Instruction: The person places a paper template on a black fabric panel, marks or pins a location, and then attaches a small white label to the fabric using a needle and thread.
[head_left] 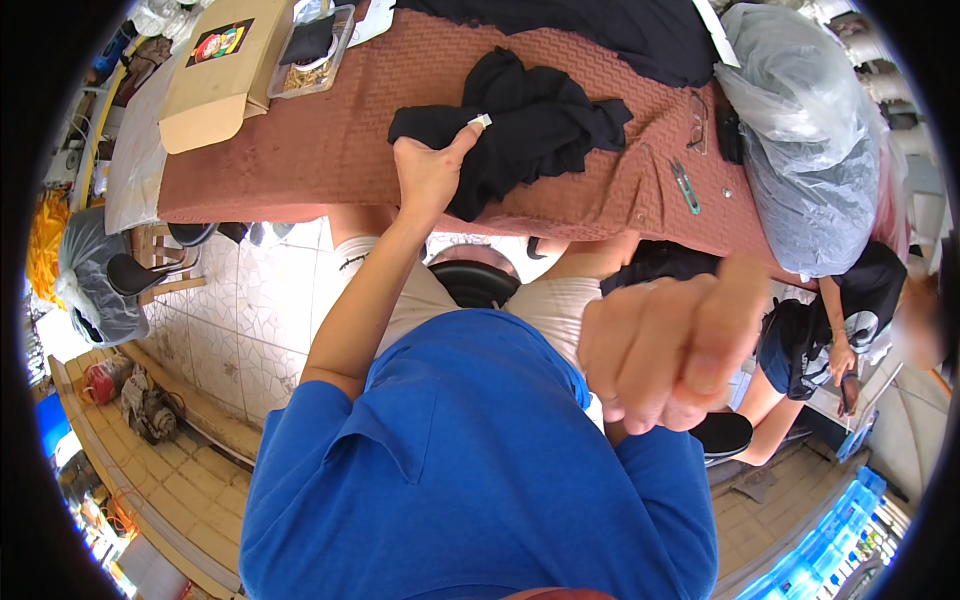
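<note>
A crumpled black garment (535,115) lies on the cloth-covered table in front of me. My left hand (430,172) grips its left edge, thumb on top. Under the thumb tip a small white label (481,121) shows against the black fabric. My right hand (670,345) is raised close to the camera, away from the table, and looks large and slightly blurred. Its fingers are curled and pressed together; whatever they may pinch is too small or hidden to make out. Green-handled thread snips (685,186) rest on the table to the right of the garment.
A brown tablecloth (330,150) covers the table. A cardboard box (215,80) and a clear plastic container (312,60) stand far left. Eyeglasses (698,125) lie near a big plastic bag (800,140) at right. Another person (835,330) sits at right, holding a phone-like object.
</note>
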